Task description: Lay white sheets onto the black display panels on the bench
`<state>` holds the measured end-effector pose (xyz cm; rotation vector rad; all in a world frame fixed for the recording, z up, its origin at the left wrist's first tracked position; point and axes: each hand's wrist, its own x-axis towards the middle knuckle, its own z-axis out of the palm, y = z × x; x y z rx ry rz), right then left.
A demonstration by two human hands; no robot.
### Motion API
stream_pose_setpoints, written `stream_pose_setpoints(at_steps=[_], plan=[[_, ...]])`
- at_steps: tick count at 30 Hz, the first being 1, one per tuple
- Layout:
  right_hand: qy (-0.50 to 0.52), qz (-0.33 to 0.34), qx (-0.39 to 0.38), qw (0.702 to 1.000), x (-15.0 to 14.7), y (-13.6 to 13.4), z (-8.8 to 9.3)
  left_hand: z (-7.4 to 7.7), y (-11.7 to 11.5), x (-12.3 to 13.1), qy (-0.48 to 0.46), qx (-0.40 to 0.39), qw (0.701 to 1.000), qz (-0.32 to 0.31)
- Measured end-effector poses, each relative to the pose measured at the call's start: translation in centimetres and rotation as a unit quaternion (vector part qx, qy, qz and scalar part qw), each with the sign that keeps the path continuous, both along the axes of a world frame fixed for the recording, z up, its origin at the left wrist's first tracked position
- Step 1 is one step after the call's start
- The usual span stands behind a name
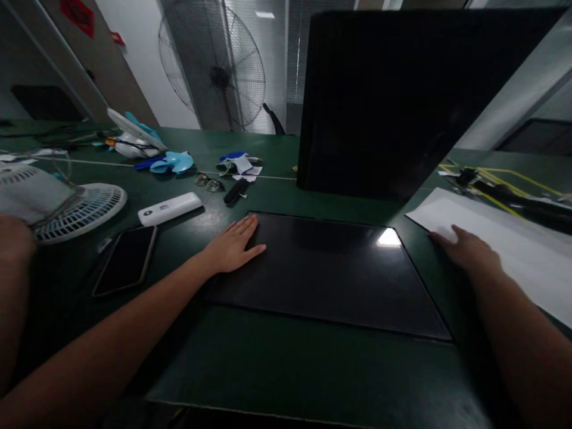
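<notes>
A thin black rectangular panel (326, 274) with a glossy face and narrow dark rim lies flat on the green table. My left hand (235, 244) rests palm down on its left part, fingers stretched out and thumb apart. To the right of the panel, my right hand (473, 253) is at the left edge of a large white flat sheet or panel (522, 244). Its thumb and fingers close around that edge, though some fingers are hidden. The white piece runs out of view on the right.
Behind the black panel stands a large black screen (393, 107). At left lie a phone (127, 259), a white oblong device (170, 208), glasses (209, 182) and fan parts (89, 205). Another person's arm (13, 280) reaches in there. A big fan (218, 77) stands behind the green table (277, 363).
</notes>
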<state>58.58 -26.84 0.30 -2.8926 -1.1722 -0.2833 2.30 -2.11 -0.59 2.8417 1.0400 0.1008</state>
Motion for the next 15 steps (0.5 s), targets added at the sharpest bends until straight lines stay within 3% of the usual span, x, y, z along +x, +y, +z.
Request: stream_pose_setpoints(at_steps=[4,10,15], plan=[[0.026,-0.007,-0.01,1.0,1.1,-0.1,-0.5,0.1,0.9,0.4,-0.026,-0.015,0.999,0.039],[0.011,0.006,-0.028,1.0,-1.1,0.7,1.3,0.0,0.9,-0.2,-0.058,-0.016,0.996,0.071],[-0.021,0.011,0.01,1.0,-3.0,-0.1,2.7,-0.2,1.1,-0.5,-0.053,-0.017,0.996,0.074]])
